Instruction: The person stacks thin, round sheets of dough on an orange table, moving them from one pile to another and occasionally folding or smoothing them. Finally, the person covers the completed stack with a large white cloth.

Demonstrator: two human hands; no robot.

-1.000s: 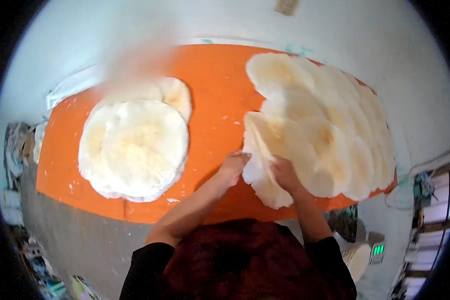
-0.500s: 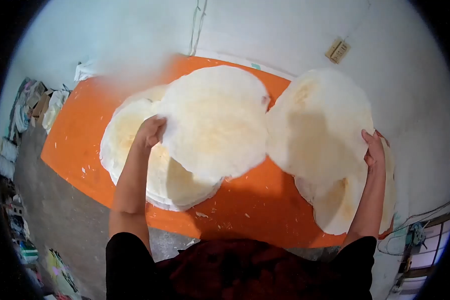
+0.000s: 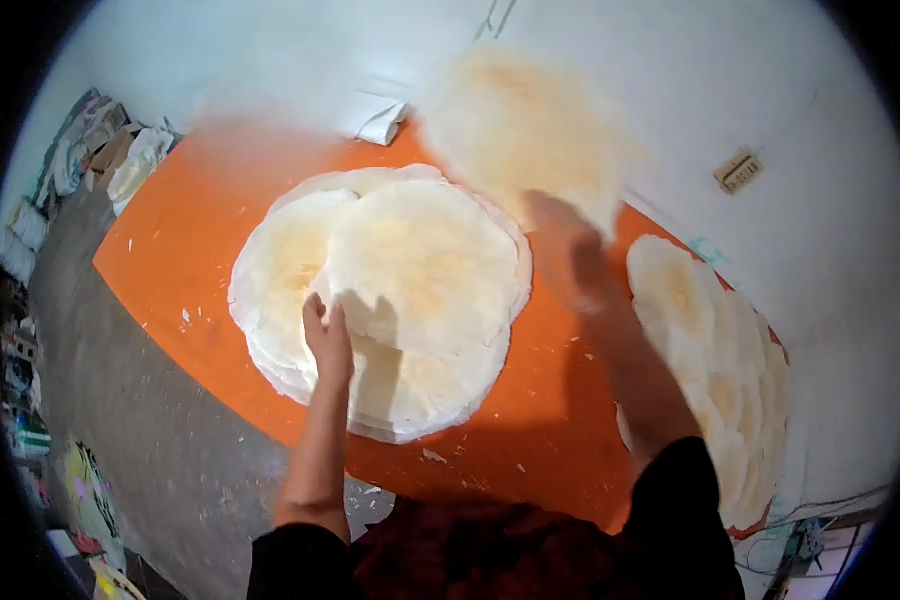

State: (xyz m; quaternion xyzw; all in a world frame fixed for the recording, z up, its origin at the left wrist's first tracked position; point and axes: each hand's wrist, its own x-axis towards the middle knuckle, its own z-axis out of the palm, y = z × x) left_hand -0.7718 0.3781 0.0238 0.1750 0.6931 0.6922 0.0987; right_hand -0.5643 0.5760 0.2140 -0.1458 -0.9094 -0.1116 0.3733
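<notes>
My left hand [image 3: 330, 338] is over the left stack of thin round cream sheets [image 3: 280, 260], its thumb and fingers apart near the edge of the top sheet [image 3: 420, 265]. Blurred by motion, my right hand [image 3: 567, 250] is raised over the orange table. It grips the lower edge of a lifted round sheet [image 3: 520, 125], which hangs beyond the hand and hides part of the table's far edge. On the right, a spread of overlapping round sheets [image 3: 725, 385] covers that end of the table.
The orange table [image 3: 170, 250] stands against a pale wall [image 3: 770, 80]. Folded white material [image 3: 378, 118] sits at its far edge. Bags and boxes [image 3: 105, 155] line the left side of the grey floor [image 3: 170, 370]. A small plate [image 3: 738, 171] is on the wall.
The left sheet now lies on the left stack, and my left hand has released it. My right hand has swung leftward and up with the other sheet. The view has shifted.
</notes>
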